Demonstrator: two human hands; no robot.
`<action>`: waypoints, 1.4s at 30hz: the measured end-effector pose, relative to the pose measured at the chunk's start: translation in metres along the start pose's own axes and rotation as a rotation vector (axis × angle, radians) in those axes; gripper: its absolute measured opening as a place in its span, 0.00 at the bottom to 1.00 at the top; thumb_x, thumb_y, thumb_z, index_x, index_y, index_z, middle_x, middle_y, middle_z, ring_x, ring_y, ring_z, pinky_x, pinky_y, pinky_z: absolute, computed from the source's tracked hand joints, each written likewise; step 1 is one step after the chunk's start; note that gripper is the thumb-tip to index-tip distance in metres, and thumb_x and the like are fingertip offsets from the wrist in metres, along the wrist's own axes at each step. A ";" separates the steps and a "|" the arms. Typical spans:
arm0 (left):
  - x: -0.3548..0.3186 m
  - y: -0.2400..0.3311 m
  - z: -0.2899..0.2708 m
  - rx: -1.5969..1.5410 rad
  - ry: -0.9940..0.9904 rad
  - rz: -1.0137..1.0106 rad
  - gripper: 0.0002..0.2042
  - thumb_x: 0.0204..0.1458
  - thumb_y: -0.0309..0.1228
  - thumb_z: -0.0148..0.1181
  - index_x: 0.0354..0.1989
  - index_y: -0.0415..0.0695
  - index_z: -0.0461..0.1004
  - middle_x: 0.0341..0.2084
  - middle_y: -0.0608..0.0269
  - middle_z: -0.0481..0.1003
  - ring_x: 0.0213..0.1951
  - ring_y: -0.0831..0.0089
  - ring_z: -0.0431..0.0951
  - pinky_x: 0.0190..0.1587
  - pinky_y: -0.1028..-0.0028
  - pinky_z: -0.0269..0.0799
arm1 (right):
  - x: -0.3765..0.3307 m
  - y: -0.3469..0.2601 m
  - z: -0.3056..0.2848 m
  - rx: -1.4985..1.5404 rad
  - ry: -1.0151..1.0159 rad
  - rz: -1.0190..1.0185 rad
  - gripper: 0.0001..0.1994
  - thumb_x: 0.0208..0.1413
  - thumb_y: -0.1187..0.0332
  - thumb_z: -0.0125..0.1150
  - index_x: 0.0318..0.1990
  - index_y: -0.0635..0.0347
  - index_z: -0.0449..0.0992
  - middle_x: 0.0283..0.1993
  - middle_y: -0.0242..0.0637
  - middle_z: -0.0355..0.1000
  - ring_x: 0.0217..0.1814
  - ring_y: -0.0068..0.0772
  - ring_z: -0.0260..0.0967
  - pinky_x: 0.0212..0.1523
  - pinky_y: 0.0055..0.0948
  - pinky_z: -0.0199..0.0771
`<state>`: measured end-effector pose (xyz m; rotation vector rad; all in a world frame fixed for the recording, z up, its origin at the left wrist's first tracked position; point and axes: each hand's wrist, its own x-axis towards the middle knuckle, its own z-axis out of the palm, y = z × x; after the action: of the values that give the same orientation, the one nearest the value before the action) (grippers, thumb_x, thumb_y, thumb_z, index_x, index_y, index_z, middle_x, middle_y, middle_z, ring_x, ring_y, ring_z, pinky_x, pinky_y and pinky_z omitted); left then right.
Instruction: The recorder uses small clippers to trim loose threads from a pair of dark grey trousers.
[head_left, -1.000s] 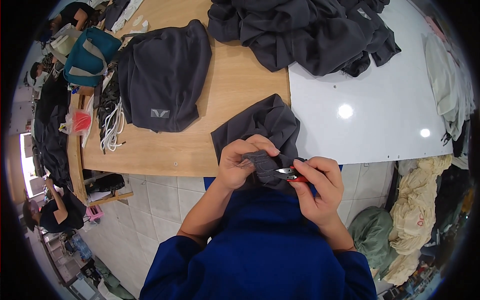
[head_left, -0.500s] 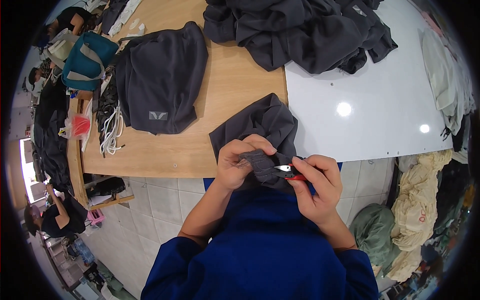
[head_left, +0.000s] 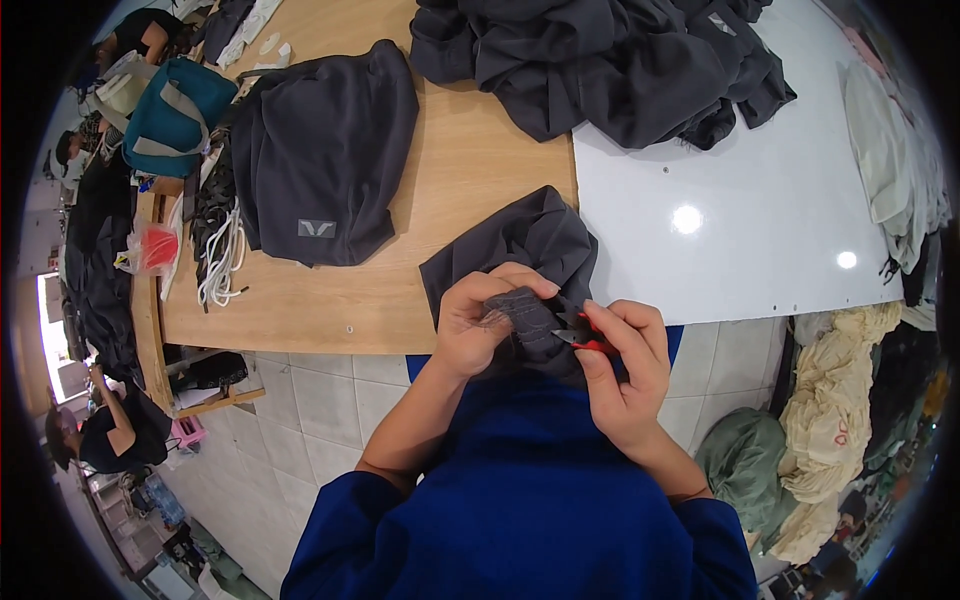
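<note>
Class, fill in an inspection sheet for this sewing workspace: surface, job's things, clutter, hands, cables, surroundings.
Surface: light wooden table beside a glossy white board.
Job's things: dark grey fabric garment hanging off the table edge; small red-handled thread snips at its ribbed hem.
Clutter: flat dark grey garment with a small grey patch; heap of dark grey garments; teal bag; white cords.
Hands: left hand has a grip on the hem; right hand holds the snips.
Cables: nothing seen.
Surroundings: tiled floor; cream cloth bundles; other people at left.
</note>
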<state>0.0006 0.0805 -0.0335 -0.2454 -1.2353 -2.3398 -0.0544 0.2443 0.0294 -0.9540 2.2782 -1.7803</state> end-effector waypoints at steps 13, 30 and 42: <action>-0.002 -0.003 -0.001 -0.044 0.004 0.018 0.09 0.53 0.28 0.57 0.39 0.41 0.68 0.41 0.42 0.72 0.47 0.58 0.72 0.51 0.62 0.67 | 0.007 -0.002 -0.003 -0.056 -0.002 -0.108 0.16 0.40 0.80 0.66 0.41 0.65 0.78 0.35 0.38 0.67 0.32 0.29 0.65 0.30 0.20 0.66; -0.005 -0.006 0.004 -0.046 0.034 0.007 0.08 0.53 0.28 0.56 0.39 0.42 0.67 0.42 0.44 0.73 0.48 0.59 0.72 0.51 0.63 0.68 | 0.005 0.003 -0.004 -0.022 0.009 -0.110 0.15 0.39 0.80 0.68 0.40 0.63 0.79 0.35 0.37 0.67 0.31 0.27 0.65 0.28 0.20 0.65; -0.005 -0.005 0.004 -0.032 0.025 -0.047 0.09 0.54 0.30 0.56 0.39 0.40 0.67 0.42 0.44 0.72 0.47 0.60 0.72 0.51 0.64 0.68 | 0.005 0.007 -0.008 0.030 -0.010 -0.083 0.17 0.41 0.79 0.67 0.42 0.65 0.77 0.36 0.39 0.67 0.32 0.29 0.65 0.30 0.20 0.66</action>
<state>0.0022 0.0875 -0.0365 -0.1987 -1.2044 -2.3972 -0.0645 0.2497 0.0271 -1.0652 2.2297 -1.8319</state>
